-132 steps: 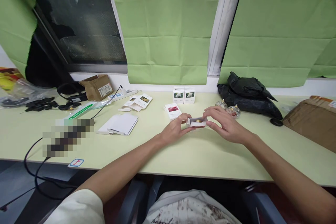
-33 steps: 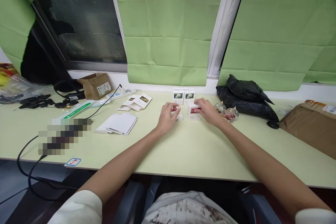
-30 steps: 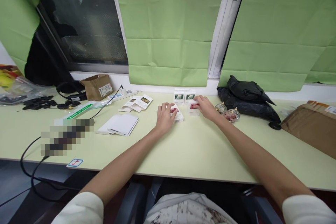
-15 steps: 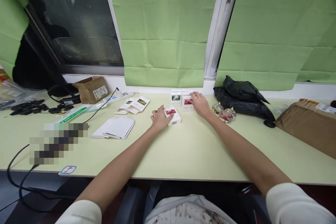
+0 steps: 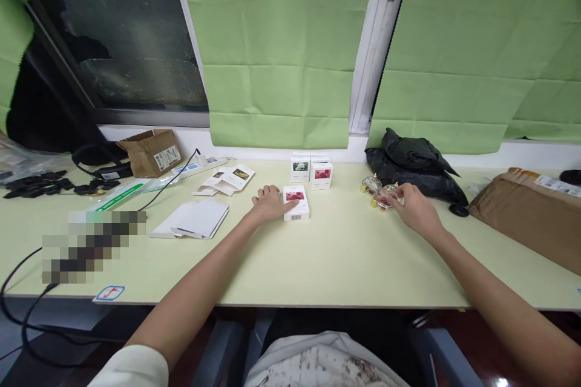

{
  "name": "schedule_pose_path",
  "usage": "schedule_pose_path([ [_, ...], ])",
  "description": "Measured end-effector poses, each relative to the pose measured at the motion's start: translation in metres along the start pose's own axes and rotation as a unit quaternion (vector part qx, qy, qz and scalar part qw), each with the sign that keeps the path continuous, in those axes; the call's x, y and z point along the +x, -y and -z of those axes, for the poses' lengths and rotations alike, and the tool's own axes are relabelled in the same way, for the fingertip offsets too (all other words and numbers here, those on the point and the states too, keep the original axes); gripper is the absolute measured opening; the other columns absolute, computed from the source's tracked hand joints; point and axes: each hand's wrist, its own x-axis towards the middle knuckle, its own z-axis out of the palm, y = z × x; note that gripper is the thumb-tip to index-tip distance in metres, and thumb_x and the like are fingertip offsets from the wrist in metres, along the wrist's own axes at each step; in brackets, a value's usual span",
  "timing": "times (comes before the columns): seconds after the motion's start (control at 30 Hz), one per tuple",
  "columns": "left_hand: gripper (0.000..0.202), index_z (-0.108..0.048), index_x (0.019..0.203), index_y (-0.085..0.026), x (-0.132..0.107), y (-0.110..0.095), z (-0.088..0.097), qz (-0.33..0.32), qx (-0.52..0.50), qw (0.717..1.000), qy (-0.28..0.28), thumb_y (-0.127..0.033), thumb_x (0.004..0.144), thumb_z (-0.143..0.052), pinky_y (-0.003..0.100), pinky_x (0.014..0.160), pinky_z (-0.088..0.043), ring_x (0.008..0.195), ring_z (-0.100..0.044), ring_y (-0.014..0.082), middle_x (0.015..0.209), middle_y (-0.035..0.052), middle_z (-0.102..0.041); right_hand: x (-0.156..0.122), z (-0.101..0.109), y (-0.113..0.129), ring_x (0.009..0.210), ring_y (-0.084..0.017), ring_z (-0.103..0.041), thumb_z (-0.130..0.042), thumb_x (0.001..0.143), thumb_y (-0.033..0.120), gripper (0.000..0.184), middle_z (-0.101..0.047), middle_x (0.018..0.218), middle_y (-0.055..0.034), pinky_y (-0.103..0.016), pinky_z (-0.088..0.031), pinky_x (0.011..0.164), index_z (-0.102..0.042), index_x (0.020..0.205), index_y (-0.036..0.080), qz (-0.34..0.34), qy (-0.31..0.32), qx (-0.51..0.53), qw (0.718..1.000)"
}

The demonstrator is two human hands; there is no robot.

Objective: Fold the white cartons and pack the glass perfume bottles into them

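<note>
My left hand [image 5: 267, 204] lies flat on the desk with its fingers stretched out, touching the left side of a small white box with a red picture [image 5: 296, 203]. My right hand [image 5: 415, 208] reaches right and its fingertips close round a clear round glass ornament with red inside [image 5: 385, 196]; a second glass ornament [image 5: 370, 183] sits just left of it. Behind stand two upright white boxes, one with a green picture [image 5: 300, 168] and one with a red picture [image 5: 321, 175].
The pale green desk [image 5: 327, 260] carries flat white cartons [image 5: 193, 219], printed cards [image 5: 229, 178], a small brown box [image 5: 152, 152], cables, a black bag [image 5: 415, 160] and a brown parcel [image 5: 526, 211] at right. Green blinds hang behind.
My right hand left the red-picture box standing beside the green-picture one and moved right to the glass ornaments. My left hand stayed at the lying box.
</note>
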Motion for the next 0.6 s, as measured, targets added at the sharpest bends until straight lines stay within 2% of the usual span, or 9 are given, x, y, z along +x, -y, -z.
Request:
schedule_pose_path([
  [0.1,0.088,-0.048,0.136,-0.018,-0.004,-0.002,0.001,0.004,-0.002,1.0,0.006,-0.084,0.077,-0.052,0.054,0.111,-0.035,0.14,-0.041,0.0419,0.15,0.0234,-0.048,-0.003,-0.015,-0.001,0.093,-0.029,-0.067,-0.051,0.102,0.054,0.038,-0.065,0.117,-0.0134,-0.034,-0.042,0.067,-0.057,0.118,0.02,-0.019,0.007,0.012,1.0],
  [0.2,0.084,-0.046,0.138,-0.018,-0.01,-0.005,0.001,-0.006,-0.01,1.0,-0.006,-0.08,0.081,-0.054,0.056,0.112,-0.034,0.141,-0.04,0.0431,0.15,0.024,-0.048,-0.003,-0.021,-0.004,0.089,-0.029,-0.067,-0.049,0.102,0.054,0.041,-0.065,0.117,-0.0155,-0.036,-0.042,0.066,-0.061,0.122,0.02,-0.012,0.003,0.005,1.0],
  [0.33,0.078,-0.043,0.142,-0.02,-0.016,-0.009,0.002,-0.011,-0.013,0.998,-0.062,-0.065,0.083,-0.066,0.057,0.113,-0.032,0.142,-0.038,0.0429,0.151,0.0218,-0.047,-0.002,-0.017,-0.01,0.087,-0.031,-0.066,-0.047,0.103,0.057,0.042,-0.064,0.11,-0.0162,-0.039,-0.042,0.065,-0.067,0.113,0.021,0.021,-0.007,0.02,1.0],
  [0.4,0.07,-0.044,0.142,-0.02,-0.021,-0.015,0.004,-0.035,-0.018,0.992,-0.119,-0.057,0.088,-0.067,0.057,0.112,-0.032,0.142,-0.038,0.0426,0.151,0.0207,-0.047,-0.003,-0.009,-0.008,0.088,-0.032,-0.065,-0.047,0.103,0.058,0.041,-0.063,0.11,-0.0175,-0.04,-0.042,0.062,-0.066,0.111,0.022,0.023,-0.051,0.025,0.998],
  [0.43,0.064,-0.044,0.142,-0.02,-0.026,-0.019,0.004,-0.064,-0.026,0.986,-0.154,-0.054,0.092,-0.065,0.056,0.113,-0.032,0.142,-0.038,0.0415,0.151,0.02,-0.047,-0.004,-0.005,-0.005,0.089,-0.032,-0.065,-0.048,0.103,0.057,0.04,-0.063,0.111,-0.0178,-0.04,-0.043,0.062,-0.065,0.114,0.023,0.03,-0.077,0.034,0.996],
  [0.5,0.054,-0.045,0.144,-0.02,-0.037,-0.03,0.003,-0.165,-0.058,0.964,-0.202,-0.048,0.1,-0.057,0.054,0.115,-0.032,0.142,-0.039,0.0375,0.152,0.0177,-0.047,-0.007,0.005,0.006,0.09,-0.03,-0.066,-0.052,0.102,0.055,0.037,-0.063,0.112,-0.0171,-0.04,-0.046,0.064,-0.064,0.119,0.024,0.058,-0.114,0.067,0.99],
  [0.53,0.051,-0.044,0.145,-0.021,-0.044,-0.037,0.001,-0.23,-0.081,0.949,-0.2,-0.047,0.103,-0.053,0.052,0.117,-0.033,0.142,-0.041,0.0349,0.153,0.0164,-0.048,-0.01,0.01,0.014,0.089,-0.029,-0.066,-0.053,0.102,0.054,0.036,-0.063,0.111,-0.0163,-0.04,-0.049,0.067,-0.064,0.12,0.024,0.08,-0.117,0.092,0.986],
  [0.6,0.054,-0.041,0.15,-0.023,-0.058,-0.052,-0.006,-0.337,-0.138,0.919,-0.152,-0.05,0.104,-0.051,0.048,0.117,-0.037,0.141,-0.045,0.0318,0.154,0.0149,-0.049,-0.018,0.016,0.034,0.087,-0.027,-0.066,-0.052,0.103,0.053,0.036,-0.062,0.113,-0.0152,-0.04,-0.053,0.074,-0.064,0.121,0.024,0.135,-0.087,0.157,0.975],
])
